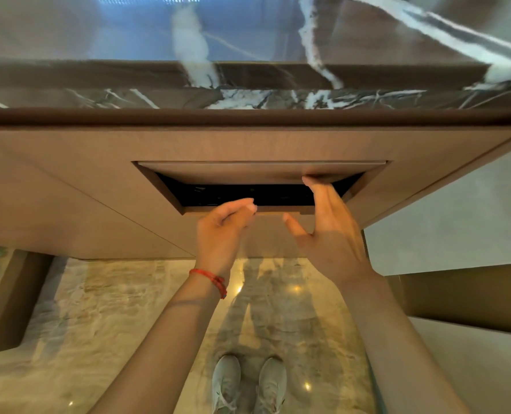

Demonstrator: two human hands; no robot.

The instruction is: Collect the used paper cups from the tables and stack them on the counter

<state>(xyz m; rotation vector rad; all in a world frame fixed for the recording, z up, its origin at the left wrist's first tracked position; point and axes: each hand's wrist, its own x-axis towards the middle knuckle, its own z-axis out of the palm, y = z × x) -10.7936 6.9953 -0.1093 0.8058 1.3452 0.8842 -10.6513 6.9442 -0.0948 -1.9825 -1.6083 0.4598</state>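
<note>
No paper cup shows in this view. A brown wooden counter front (84,180) holds a hinged flap (248,171) swung inward over a dark opening (233,193). My right hand (328,225) reaches up with straight fingers, its fingertips pressing the flap's lower right edge. My left hand (224,231), with a red band on its wrist, hovers at the opening's lower edge, fingers loosely curved, and holds nothing I can see. What lies inside the opening is too dark to tell.
A dark marble countertop (248,98) with white veins runs above the wooden front. Below is a glossy stone floor (114,324) with my two pale shoes (248,383). A brown panel (463,297) stands at the right and a wooden piece (3,294) at the left.
</note>
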